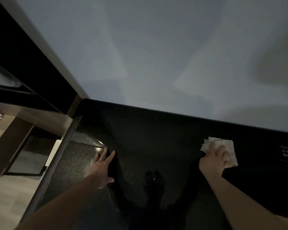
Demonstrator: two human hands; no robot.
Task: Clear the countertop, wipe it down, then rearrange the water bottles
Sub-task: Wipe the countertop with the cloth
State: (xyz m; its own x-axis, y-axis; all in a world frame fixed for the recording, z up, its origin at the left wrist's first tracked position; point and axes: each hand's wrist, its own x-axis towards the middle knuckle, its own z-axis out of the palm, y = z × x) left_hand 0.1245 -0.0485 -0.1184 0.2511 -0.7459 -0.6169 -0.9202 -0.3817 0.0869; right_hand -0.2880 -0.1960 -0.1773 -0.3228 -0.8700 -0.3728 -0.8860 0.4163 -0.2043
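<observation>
Pressing one pale folded paper towel point(223, 151) onto the glossy black tabletop point(148, 138), the right hand point(214, 161) grips it; the left hand point(101, 168) rests flat, fingers spread.

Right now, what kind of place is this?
Probably a kitchen or hotel kitchenette, dimly lit. A glossy black countertop meets a plain pale wall; the right hand presses a white cloth on it, and a built-in appliance door sits lower left.
</observation>
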